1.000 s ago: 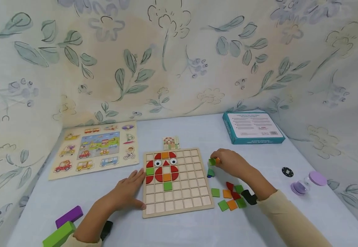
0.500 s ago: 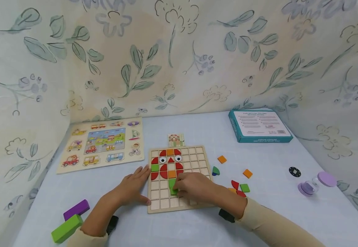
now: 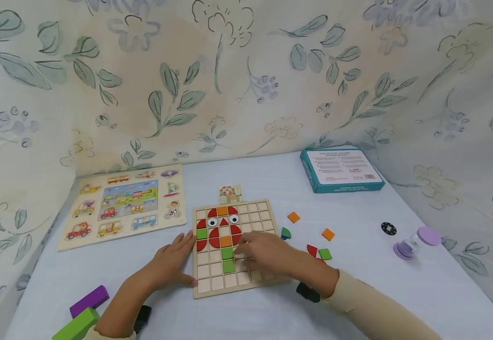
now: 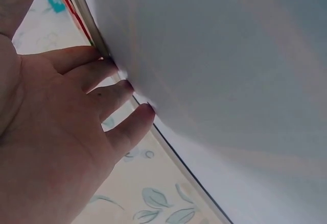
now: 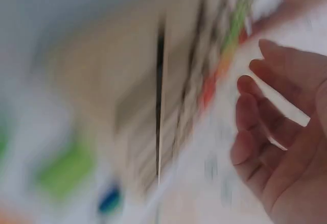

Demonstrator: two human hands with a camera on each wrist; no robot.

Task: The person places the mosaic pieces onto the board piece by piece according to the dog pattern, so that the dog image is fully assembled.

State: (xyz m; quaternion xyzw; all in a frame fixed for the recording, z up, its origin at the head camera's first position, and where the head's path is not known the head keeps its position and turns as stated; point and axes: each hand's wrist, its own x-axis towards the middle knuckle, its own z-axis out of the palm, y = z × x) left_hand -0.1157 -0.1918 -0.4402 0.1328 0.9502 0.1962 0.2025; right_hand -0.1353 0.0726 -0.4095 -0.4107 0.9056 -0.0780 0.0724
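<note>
A wooden grid board (image 3: 204, 285) lies on the table, with red curved pieces, an orange tile (image 3: 226, 241) and two round eye pieces forming a face. Below the face, two green tiles (image 3: 228, 267) sit one under the other in the grid. My left hand (image 3: 165, 265) rests along the board's left edge, fingers spread and thumb near the lower corner. Over the board's middle, just right of the green tiles, hovers my right hand (image 3: 267, 252). In the right wrist view its fingers (image 5: 245, 150) are loosely bent with nothing between them.
Right of the board lie loose orange, red and green pieces (image 3: 325, 254). A picture card (image 3: 230, 193) lies behind it. A vehicle puzzle (image 3: 76, 236) is at left, a teal box (image 3: 344, 189) at back right. Purple (image 3: 89, 301) and green blocks lie front left; a small hourglass (image 3: 412, 246) stands right.
My right hand came from the loose pieces to the board, set a second green tile below the first and let go. An orange tile was left on the table. The left hand stayed put.
</note>
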